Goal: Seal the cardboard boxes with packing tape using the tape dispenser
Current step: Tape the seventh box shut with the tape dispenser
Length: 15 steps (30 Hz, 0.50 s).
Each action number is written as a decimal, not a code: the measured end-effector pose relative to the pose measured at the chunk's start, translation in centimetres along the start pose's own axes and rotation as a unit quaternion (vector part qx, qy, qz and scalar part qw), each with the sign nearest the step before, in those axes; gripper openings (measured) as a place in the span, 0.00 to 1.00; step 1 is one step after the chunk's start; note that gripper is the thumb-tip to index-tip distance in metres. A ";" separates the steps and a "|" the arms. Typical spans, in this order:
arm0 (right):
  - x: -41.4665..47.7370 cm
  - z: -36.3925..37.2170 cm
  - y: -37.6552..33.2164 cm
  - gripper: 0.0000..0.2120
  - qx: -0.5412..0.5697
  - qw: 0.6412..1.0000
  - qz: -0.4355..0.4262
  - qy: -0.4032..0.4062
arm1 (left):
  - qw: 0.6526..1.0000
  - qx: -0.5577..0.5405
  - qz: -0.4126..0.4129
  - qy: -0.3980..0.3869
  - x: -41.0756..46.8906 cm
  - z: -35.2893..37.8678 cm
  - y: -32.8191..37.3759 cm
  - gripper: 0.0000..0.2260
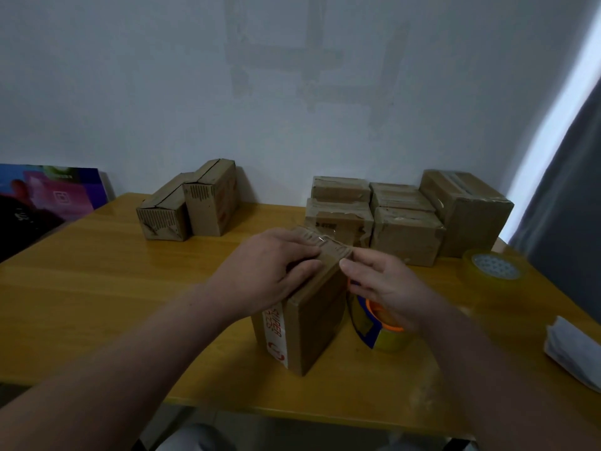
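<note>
The left hand is lying over the top of a brown cardboard box, fingers pressing across the flaps. The box is standing upright under that palm, showing wrinkled tape on top and a white strip with red print down its side. The right hand is touching the box's top edge with a fingertip; whether it is pinching anything, I cannot tell. Beneath the right palm, a blue-and-orange tape dispenser is sitting just beside the box.
</note>
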State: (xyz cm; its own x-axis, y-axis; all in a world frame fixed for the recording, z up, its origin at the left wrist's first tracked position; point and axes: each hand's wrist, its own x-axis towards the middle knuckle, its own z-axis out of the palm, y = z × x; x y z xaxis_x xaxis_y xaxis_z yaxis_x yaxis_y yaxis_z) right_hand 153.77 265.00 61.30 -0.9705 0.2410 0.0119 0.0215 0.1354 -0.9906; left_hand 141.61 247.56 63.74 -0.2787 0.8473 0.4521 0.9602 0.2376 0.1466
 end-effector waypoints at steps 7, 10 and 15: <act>0.5 -0.5 0.6 0.18 0.014 0.998 0.031 0.045 | 0.999 -0.010 0.021 0.024 0.3 0.4 0.6 0.23; 0.8 0.0 0.4 0.19 0.035 0.998 0.027 0.046 | 0.999 -0.012 0.022 0.027 0.4 0.3 0.8 0.22; 1.5 0.9 0.5 0.07 0.030 0.994 0.034 0.103 | 0.999 -0.023 0.008 0.021 0.5 0.7 0.9 0.22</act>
State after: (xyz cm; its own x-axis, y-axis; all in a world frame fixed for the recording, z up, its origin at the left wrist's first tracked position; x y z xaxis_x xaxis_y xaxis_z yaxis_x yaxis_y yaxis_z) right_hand 152.10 264.58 60.73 -0.8972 0.4404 -0.0339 0.0652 0.0562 -0.9963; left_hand 142.38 248.53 63.49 -0.2651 0.8298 0.4911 0.9629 0.2017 0.1792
